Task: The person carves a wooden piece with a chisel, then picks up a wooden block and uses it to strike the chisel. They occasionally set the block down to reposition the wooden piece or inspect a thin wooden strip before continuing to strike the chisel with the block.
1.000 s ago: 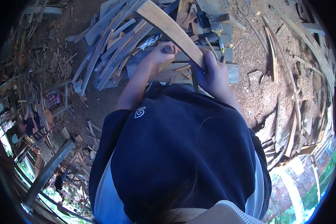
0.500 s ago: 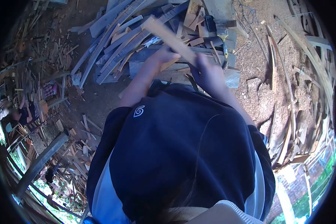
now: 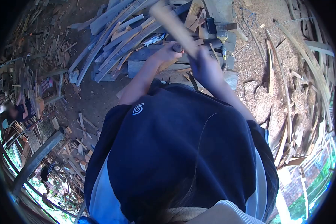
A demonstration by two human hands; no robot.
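Observation:
My right hand (image 3: 207, 69) is closed round the lower end of a pale wooden club (image 3: 175, 31), a thick length of wood smeared by motion. It slants up and to the left, passing close to the right of my other hand. My left hand (image 3: 166, 53) is wrapped round an upright tool handle (image 3: 178, 47), its round, dark butt end showing above the fist; the rest of the tool is hidden under the hand. Both hands are over the low wooden work surface (image 3: 138, 69) in front of my body.
Long curved boards (image 3: 119, 56) are piled at the left of the work surface. A paintbrush (image 3: 223, 43) lies at its right, near a crumpled white-blue rag (image 3: 154, 39). Wood shavings (image 3: 257, 74) cover the ground at right. Another person (image 3: 20, 111) is at far left among scrap wood.
The wooden club has swung a little up and to the right in my right hand. My left hand has turned, so the round handle end now shows. The view has shifted slightly.

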